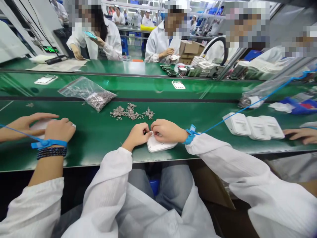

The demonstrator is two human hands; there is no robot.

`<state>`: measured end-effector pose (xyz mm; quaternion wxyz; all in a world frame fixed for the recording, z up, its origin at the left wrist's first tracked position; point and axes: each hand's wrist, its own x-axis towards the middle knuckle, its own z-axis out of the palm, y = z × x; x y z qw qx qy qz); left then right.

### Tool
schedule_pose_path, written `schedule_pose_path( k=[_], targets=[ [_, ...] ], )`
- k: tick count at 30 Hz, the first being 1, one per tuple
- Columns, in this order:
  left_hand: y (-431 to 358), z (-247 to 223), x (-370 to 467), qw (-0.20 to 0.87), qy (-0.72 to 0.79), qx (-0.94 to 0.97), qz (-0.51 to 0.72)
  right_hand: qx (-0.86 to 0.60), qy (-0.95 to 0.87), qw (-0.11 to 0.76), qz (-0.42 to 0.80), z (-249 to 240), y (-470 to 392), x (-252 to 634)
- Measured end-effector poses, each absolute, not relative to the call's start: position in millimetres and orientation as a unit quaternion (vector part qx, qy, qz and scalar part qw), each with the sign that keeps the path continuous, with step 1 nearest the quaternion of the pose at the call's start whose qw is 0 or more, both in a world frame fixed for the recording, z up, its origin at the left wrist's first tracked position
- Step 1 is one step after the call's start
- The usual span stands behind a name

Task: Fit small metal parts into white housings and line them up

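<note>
My left hand [136, 135] and my right hand [167, 131] meet over a white plastic casing [158, 146] lying near the front edge of the green table [99, 145]. Both hands pinch at the casing's top edge, fingertips touching; a small part between them cannot be made out. My right wrist wears a blue strap [190, 134] with a blue cord running off to the right. A loose heap of small metal parts [131, 112] lies just beyond my hands.
A clear bag of metal parts [91, 92] lies back left. Three white casings [255, 126] sit in a row at right. A co-worker's hands [47, 127] rest on a casing at left; another hand [300, 135] shows far right. People work across the green belt [138, 86].
</note>
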<state>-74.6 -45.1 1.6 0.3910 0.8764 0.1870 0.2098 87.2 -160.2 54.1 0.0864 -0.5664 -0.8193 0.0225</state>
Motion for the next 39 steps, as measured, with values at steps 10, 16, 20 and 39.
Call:
schedule_pose_path(
  k=[10, 16, 20, 39],
  targets=[
    [-47, 3, -75, 0.383, 0.201, 0.881, 0.193, -0.627, -0.778, -0.004, 0.039, 68, -159, 75],
    [-46, 4, -75, 0.355, 0.185, 0.896, 0.193, -0.609, -0.787, 0.003, 0.092, 74, -150, 80],
    [-45, 4, -75, 0.347, 0.182, 0.901, 0.185, -0.604, -0.789, 0.073, 0.089, 66, -161, 89],
    [-43, 3, -75, 0.337, 0.189, 0.906, 0.175, -0.624, -0.767, 0.142, -0.054, 30, -184, 76]
  ],
)
